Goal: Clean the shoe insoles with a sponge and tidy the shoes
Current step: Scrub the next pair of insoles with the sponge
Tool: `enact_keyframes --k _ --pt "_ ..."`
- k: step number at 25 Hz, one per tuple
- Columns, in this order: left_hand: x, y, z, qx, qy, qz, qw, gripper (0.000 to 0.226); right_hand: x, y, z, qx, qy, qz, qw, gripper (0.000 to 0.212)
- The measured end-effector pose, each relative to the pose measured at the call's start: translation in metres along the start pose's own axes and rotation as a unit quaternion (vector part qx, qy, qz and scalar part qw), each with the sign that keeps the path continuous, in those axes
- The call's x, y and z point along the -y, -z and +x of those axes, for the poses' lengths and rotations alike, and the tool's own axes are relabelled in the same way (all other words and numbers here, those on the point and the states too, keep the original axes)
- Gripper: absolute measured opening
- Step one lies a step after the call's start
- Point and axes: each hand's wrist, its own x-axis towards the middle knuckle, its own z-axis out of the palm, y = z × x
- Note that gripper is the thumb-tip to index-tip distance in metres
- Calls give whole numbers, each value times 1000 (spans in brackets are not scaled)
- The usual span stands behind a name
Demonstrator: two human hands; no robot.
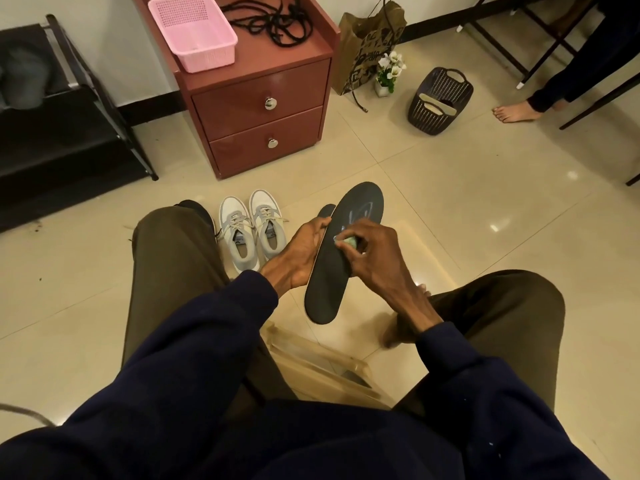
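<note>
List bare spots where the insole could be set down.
Free: floor tiles right of the insole, between the dark basket and the right knee; also tiles between the shoe rack and the left leg. Crowded: cabinet top, mostly taken by the pink basket and black laces; the sneakers stand close against the left leg.

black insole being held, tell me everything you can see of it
The long, flat black foam-like insole has rounded ends and a pale rim along one side. Faint whitish marks streak its far half. It is held in the air, pointing away from the person. The left hand grips its pale-rimmed side, with a second dark insole behind it; the right hand presses a small green sponge on its middle.
</note>
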Motion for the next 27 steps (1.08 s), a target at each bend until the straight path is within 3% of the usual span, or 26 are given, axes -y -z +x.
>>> enact_keyframes --k 2,6,8,13,18,20,24,27 --pt "0 4 2 -24 -18 5 1000 54 8 -7 0 30 33 -7 999 7" --pt "3 -2 -1 1 19 28 999 64 -13 6 10 -86 -24 -58 994 9" --pt "5 -5 -3 -5 17 29 999 60 -17 8 6 -106 -29 -62 992 8" --pt "0 -1 -3 -46 -12 25 999 54 6 -7 1 23 48 -22 998 6" --pt "7 -8 -6 6 33 45 998 73 -28 10 9 -83 -77 -69 991 8" --pt "7 -6 -3 -6 29 43 999 70 -20 7 6 -72 -56 -40 995 5" --pt "3 -2 -5 -55 -10 50 997 53 9 -7 0 45 32 -19 998 5" --pt "4 -5 -6 -9 13 30 999 65 -12 3 10 -28 -29 -62 997 8"
